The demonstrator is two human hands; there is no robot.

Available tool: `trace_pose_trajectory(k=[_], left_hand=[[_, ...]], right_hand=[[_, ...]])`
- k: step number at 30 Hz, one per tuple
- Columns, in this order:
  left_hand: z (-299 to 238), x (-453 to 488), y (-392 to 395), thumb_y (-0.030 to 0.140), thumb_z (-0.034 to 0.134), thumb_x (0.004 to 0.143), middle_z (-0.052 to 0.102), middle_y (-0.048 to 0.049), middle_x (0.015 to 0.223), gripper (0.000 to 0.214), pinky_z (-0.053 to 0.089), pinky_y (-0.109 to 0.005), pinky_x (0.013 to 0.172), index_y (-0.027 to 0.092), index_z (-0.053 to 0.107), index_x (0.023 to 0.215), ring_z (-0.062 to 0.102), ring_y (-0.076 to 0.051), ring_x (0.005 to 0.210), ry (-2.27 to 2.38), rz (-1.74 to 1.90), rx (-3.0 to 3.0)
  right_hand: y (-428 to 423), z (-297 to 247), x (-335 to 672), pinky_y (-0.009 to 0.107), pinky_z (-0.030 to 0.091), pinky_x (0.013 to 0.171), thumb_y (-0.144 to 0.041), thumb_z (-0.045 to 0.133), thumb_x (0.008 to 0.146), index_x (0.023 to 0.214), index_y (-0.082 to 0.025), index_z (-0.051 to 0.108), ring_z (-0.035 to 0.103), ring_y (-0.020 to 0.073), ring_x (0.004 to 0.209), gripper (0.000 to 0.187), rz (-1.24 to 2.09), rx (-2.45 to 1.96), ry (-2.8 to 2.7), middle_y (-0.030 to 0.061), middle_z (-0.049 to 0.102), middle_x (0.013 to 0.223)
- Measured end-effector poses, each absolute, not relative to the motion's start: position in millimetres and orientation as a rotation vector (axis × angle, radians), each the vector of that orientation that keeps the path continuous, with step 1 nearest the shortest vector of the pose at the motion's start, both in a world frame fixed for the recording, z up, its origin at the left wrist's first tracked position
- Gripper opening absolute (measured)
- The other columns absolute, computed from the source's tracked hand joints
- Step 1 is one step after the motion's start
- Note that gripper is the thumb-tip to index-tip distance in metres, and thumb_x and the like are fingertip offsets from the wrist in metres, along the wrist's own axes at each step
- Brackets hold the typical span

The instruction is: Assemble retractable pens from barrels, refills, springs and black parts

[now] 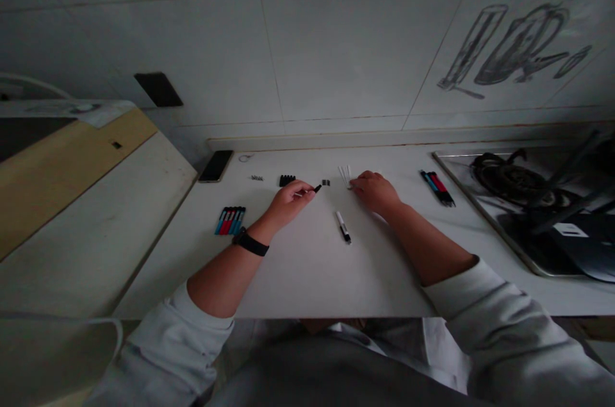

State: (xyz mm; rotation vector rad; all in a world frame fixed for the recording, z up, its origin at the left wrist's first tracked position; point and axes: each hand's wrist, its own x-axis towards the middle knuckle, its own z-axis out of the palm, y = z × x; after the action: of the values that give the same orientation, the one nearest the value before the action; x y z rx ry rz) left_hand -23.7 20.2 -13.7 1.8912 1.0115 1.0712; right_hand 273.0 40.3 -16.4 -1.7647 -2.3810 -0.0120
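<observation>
My left hand [291, 199], with a black band on its wrist, pinches a small black pen part [318, 188] whose tip points to the right. My right hand [377, 192] has its bent fingertips closed at the near ends of several thin white pen refills [344, 172]. Between the hands lie a few tiny dark pieces [326, 182]. A white-and-black pen [343, 227] rests on the white counter [307, 266] nearer to me. Just behind my left hand sits a cluster of black pen parts [287, 179].
Several coloured pen barrels [230, 220] lie in a row at left, with small springs [257, 177] behind. A phone [216, 166] and a clear ring [246, 157] are near the wall. Pens [437, 188] lie beside the gas stove [509, 202] at right.
</observation>
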Motion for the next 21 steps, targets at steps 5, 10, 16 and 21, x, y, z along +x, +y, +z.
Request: trace_pose_trajectory(k=[5,10,16,21], left_hand=[[-13,-23,19,0.037,0.066,0.095,0.069,-0.0063,0.101,0.02,0.053,-0.031,0.083,0.018,0.071,0.097,0.066,-0.018,0.095,0.998,1.084,1.877],[-15,-23,21,0.038,0.067,0.094,0.07,-0.0069,0.102,0.021,0.054,-0.031,0.083,0.018,0.071,0.097,0.067,-0.019,0.096,1.002,1.075,1.875],[-18,-24,23,0.039,0.066,0.094,0.069,-0.0065,0.102,0.022,0.053,-0.031,0.081,0.018,0.072,0.099,0.066,-0.019,0.095,1.016,1.064,1.892],[-21,-25,24,0.039,0.067,0.095,0.069,-0.0063,0.101,0.022,0.052,-0.03,0.08,0.018,0.073,0.1,0.066,-0.018,0.094,1.006,1.065,1.898]], right_hand=[[40,-15,273,0.037,0.047,0.102,-0.022,0.055,0.1,0.122,-0.025,0.079,0.065,0.0274,0.112,0.033,0.002,-1.731,-2.416,0.0131,0.071,0.126],[38,-11,273,0.039,0.049,0.095,-0.023,0.055,0.1,0.114,-0.023,0.081,0.067,0.0299,0.107,0.03,-0.05,-1.757,-2.438,0.0139,0.072,0.124],[27,2,267,0.039,0.048,0.094,-0.018,0.062,0.093,0.103,-0.022,0.081,0.064,0.0295,0.108,0.022,-0.055,-1.716,-2.498,0.0123,0.073,0.119],[17,10,252,0.035,0.045,0.092,-0.022,0.062,0.096,0.103,-0.022,0.079,0.064,0.0262,0.105,0.019,0.004,-1.504,-2.651,0.0105,0.073,0.112]])
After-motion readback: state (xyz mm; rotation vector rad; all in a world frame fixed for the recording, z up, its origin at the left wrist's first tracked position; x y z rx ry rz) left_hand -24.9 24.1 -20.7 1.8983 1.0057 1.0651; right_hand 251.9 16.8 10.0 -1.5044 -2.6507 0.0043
